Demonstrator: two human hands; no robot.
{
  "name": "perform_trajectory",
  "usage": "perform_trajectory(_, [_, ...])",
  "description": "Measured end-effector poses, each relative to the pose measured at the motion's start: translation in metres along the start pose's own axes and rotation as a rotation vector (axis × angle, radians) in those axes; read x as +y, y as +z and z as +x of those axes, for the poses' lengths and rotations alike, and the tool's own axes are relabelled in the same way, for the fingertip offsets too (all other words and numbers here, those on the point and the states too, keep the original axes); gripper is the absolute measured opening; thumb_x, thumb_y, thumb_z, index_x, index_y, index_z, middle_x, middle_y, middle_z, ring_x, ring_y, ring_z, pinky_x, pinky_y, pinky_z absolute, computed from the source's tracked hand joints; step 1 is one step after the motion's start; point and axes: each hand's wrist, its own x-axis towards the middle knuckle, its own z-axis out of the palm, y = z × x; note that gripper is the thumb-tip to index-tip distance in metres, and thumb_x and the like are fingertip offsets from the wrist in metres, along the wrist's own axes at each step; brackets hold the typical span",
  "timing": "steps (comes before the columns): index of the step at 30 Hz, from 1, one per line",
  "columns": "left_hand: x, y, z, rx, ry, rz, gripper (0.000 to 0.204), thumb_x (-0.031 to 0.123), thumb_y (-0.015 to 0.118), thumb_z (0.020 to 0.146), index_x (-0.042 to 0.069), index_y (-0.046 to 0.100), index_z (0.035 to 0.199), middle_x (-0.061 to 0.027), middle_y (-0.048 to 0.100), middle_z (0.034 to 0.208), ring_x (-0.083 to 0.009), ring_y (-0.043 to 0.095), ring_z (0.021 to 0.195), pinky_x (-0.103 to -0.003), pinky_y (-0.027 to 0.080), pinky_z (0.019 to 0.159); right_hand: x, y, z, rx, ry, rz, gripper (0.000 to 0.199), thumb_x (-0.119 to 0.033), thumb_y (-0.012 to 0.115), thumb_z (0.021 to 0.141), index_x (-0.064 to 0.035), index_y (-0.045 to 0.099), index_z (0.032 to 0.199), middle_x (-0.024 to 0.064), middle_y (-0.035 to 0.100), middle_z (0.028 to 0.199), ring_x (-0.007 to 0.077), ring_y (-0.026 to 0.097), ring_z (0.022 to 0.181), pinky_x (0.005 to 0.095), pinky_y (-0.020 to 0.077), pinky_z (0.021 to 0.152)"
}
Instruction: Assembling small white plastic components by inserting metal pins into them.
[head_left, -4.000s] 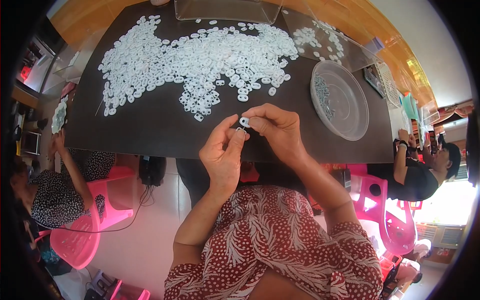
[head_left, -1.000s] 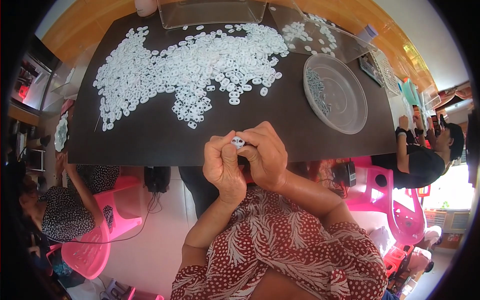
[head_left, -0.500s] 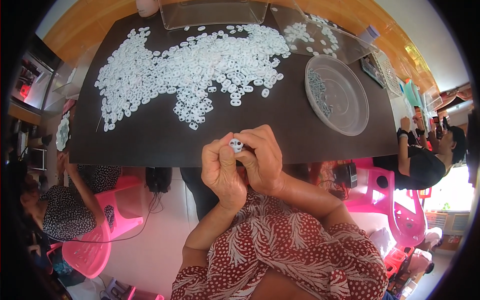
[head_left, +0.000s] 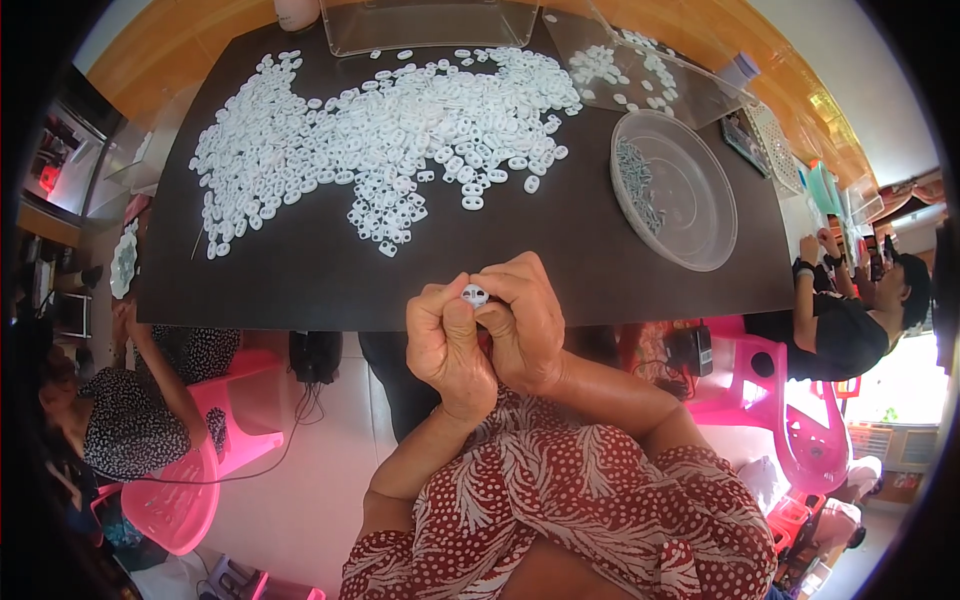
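Observation:
Between my two hands, just in front of the table's near edge, is a small white plastic piece (head_left: 474, 295) with dark holes. My left hand (head_left: 449, 345) pinches it from the left, thumb along its near side. From the other side the thumb and bent fingers of my right hand (head_left: 525, 318) press on it. The fingers cover most of its edges. Beyond my hands lies a broad pile of white two-holed plastic pieces (head_left: 400, 125). A smaller cluster of squarish white pieces (head_left: 388, 212) sits at the pile's near side.
A round clear plastic dish (head_left: 705, 225) with small grey metal parts (head_left: 638, 188) stands on the dark table (head_left: 300, 290) at right. Clear bins (head_left: 430, 48) line the far edge. A person (head_left: 850, 310) sits at right, another (head_left: 140, 420) at left on a pink chair (head_left: 175, 505).
The white piece has tilted slightly between my fingers, and its holes look narrower. My hands have shifted only a little.

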Motion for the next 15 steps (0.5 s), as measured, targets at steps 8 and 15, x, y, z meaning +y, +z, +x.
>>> perform_trajectory(8, [-0.004,-0.001,-0.003,-0.003,0.06,0.135,0.021,0.016,0.05,0.098,-0.002,0.058,0.101,-0.0004,0.053,0.09,-0.0057,0.047,0.082,-0.021,0.041,0.074,0.002,-0.003,-0.001,-0.032,-0.048,-0.038,0.023,0.01,0.058,0.075,0.0065,0.057,0.097,0.0168,0.058,0.086,0.0269,0.053,0.069,0.0322,0.0438,0.058])
perform_trajectory(15, [-0.01,-0.01,0.01,-0.224,0.095,0.407,0.027,0.004,0.047,0.097,0.002,0.056,0.122,-0.0044,0.054,0.089,-0.0097,0.049,0.075,-0.02,0.041,0.067,0.011,-0.017,0.0,-0.061,0.189,-0.036,0.025,0.004,0.066,0.074,-0.0005,0.062,0.098,0.0135,0.062,0.089,0.0277,0.056,0.073,0.0348,0.0471,0.063])
